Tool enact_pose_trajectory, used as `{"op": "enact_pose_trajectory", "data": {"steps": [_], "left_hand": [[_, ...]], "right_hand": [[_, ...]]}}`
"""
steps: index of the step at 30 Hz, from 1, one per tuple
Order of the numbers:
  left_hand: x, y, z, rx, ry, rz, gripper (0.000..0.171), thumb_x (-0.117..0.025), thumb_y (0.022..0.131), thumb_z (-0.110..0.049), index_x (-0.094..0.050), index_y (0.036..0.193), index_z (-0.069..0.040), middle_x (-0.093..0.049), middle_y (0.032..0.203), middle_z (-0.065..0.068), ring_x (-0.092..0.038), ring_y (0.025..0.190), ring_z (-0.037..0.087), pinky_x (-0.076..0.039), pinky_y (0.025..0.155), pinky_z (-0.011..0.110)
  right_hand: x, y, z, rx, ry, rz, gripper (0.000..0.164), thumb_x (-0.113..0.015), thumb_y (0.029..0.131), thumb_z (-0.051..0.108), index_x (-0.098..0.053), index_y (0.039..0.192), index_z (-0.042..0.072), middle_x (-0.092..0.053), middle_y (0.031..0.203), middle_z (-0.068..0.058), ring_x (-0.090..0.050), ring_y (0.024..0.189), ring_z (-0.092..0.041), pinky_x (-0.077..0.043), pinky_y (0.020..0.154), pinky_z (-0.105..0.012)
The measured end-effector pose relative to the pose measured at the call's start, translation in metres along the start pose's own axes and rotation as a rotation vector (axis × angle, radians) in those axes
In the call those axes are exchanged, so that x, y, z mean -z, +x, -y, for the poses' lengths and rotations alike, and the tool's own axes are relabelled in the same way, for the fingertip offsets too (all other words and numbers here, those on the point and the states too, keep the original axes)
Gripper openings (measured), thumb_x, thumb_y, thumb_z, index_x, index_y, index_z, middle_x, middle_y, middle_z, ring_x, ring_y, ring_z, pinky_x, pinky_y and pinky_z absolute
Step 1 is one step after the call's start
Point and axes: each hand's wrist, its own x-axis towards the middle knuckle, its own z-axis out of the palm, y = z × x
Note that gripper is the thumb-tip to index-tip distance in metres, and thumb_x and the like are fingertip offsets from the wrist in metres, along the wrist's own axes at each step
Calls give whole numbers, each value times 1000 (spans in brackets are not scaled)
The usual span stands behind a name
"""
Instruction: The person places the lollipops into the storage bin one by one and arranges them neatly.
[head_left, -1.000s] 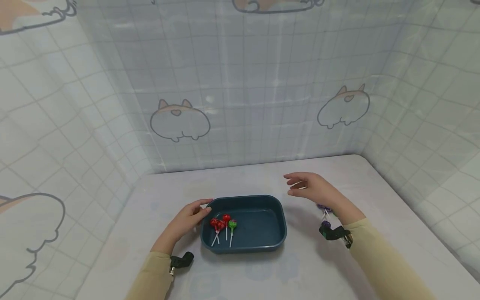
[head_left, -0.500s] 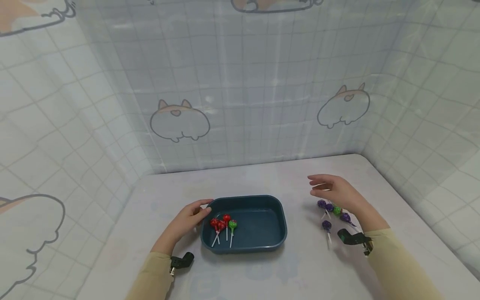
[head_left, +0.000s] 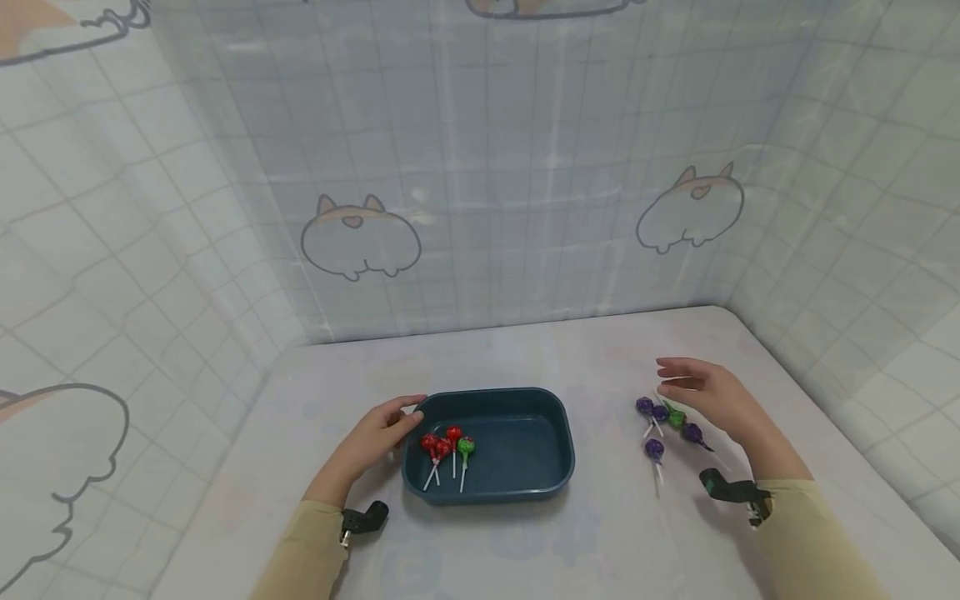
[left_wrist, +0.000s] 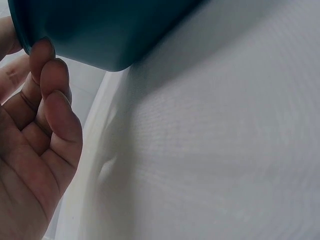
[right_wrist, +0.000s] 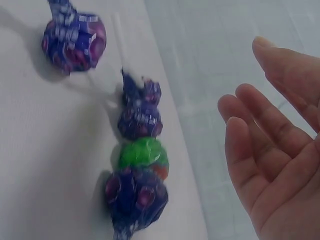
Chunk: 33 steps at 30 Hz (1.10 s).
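A dark teal rectangular tray (head_left: pixel 521 454) sits mid-table. My left hand (head_left: pixel 372 439) grips its left back corner, thumb at the rim and fingers outside the wall, as the left wrist view also shows. Inside the tray's left end lie several red lollipops (head_left: pixel 443 449) and one green lollipop (head_left: pixel 466 447). My right hand (head_left: pixel 708 395) hovers beside a loose group at the right, fingers relaxed and holding nothing. That group has a green lollipop (right_wrist: pixel 144 154) among purple lollipops (right_wrist: pixel 137 195). One purple lollipop (head_left: pixel 655 450) lies a little nearer than the others.
The white-covered table (head_left: pixel 510 550) ends at a tiled-pattern curtain (head_left: pixel 495 208) behind it and at both sides. A black wrist camera (head_left: pixel 364 518) sits on the left wrist, and another wrist camera (head_left: pixel 733 488) on the right.
My right hand has moved right, away from the tray, to above the loose lollipops, uncovering more of them. My left hand and the tray have stayed in place.
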Motion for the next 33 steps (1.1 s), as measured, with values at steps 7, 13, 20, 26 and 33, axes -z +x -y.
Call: {"op": "enact_pose_trajectory", "data": {"steps": [7,13,20,26,33], "left_hand": [[0,-2,-1,7,-1,-4,43,-62,97,-43,-57,138,-31,-60,83,9,-57,72,27,-48,63,38],[1,-3,-1,3,-10,2,44,-63,97,-42,-57,139,-28,-60,84,9,-57,73,27,-49,64,37],[1,-3,1,-1,-26,-4,44,-63,96,-43,-57,138,-29,-58,81,11,-56,71,28,-48,62,37],[0,-4,3,-3,-38,6,44,-64,96,-43,-58,137,-29,-60,82,11,-56,71,29,-48,62,37],[0,-1,-1,2,-41,13,44,-63,96,-44,-58,138,-30,-59,82,10,-56,72,28,-48,63,37]], "right_hand": [[7,0,-16,-25,-9,-6,62,-67,95,40,-50,143,6,-56,136,-17,-57,120,-35,-45,95,-54],[10,0,-30,-73,-19,-7,62,-69,93,41,-53,139,3,-59,133,-19,-58,118,-37,-45,94,-55],[8,1,-38,-121,-18,32,56,-71,93,37,-57,136,4,-59,132,-20,-58,117,-38,-47,93,-55],[0,0,-44,-169,-45,95,54,-75,89,40,-62,129,6,-63,125,-17,-58,115,-37,-47,91,-54],[-4,1,-48,-151,-94,104,46,-77,86,38,-67,118,7,-67,115,-12,-62,108,-33,-50,88,-50]]}}
